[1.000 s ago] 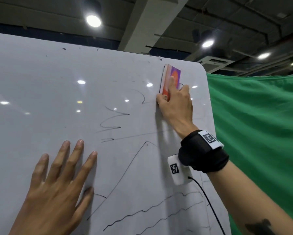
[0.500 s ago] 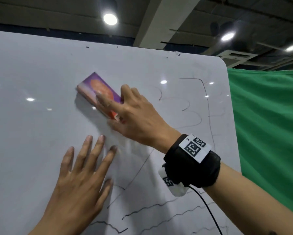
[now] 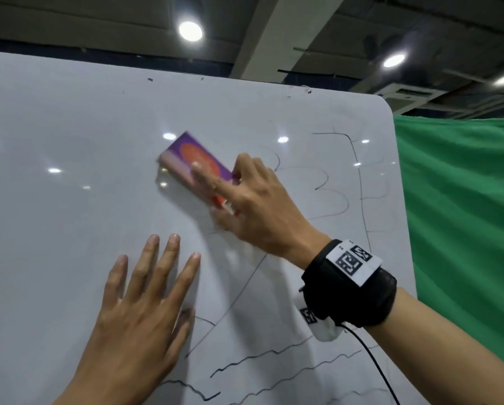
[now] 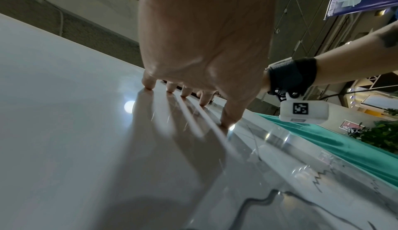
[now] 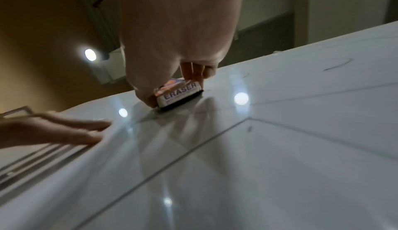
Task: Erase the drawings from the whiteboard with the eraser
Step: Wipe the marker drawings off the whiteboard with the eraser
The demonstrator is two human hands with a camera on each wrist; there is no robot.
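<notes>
My right hand (image 3: 244, 197) grips a purple and orange eraser (image 3: 192, 162) and presses it flat against the whiteboard (image 3: 55, 229), near the upper middle. In the right wrist view the eraser (image 5: 180, 95) shows its "ERASER" label, pinched between thumb and fingers (image 5: 193, 73). My left hand (image 3: 139, 311) lies flat on the board below the eraser, fingers straight and spread; its fingertips (image 4: 148, 84) touch the surface. Black drawn lines remain: curls and a long vertical stroke (image 3: 361, 194) at the right, a diagonal line (image 3: 239, 293) and wavy lines (image 3: 274, 355) at the bottom.
A green cloth (image 3: 464, 229) hangs to the right of the board's rounded edge. Ceiling lamps (image 3: 190, 30) glare above and reflect on the glossy board. A black cable (image 3: 373, 361) trails from the camera on my right wrist.
My right hand swept the eraser from the board's top right corner leftward to the upper middle, wiping the zigzag marks there. My left hand stayed flat on the board.
</notes>
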